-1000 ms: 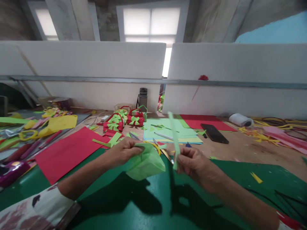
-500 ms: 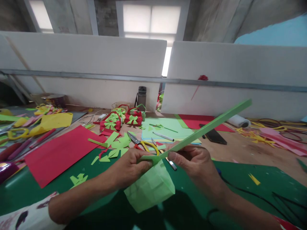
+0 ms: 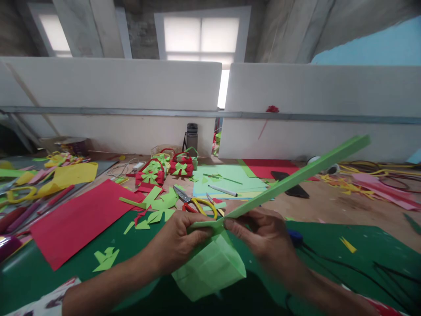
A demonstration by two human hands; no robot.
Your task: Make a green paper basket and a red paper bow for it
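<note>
A long folded green paper strip (image 3: 296, 180) slants up to the right across my view. My right hand (image 3: 259, 232) pinches it between thumb and fingers near its lower end. Close beside it, my left hand (image 3: 184, 239) is closed on the upper edge of a light green paper bag (image 3: 210, 267), which hangs tilted under both hands. The strip's lower end meets the bag's edge between my thumbs; how they join is hard to make out. Just beyond my left hand lie scissors (image 3: 199, 204) with yellow and red handles.
A red paper sheet (image 3: 85, 221) and green scraps (image 3: 107, 259) lie on the left. Small red and green paper baskets (image 3: 151, 173) stand at the back near a dark bottle (image 3: 192, 138). Behind the right hand are a phone (image 3: 292, 186), a white pen (image 3: 222, 190) and a blue corded tool (image 3: 296, 237).
The strip's far end has moved right and its fold shows wider. Both hands sit slightly lower and closer together, and the bag has shifted a little right. The camera view tilted slightly.
</note>
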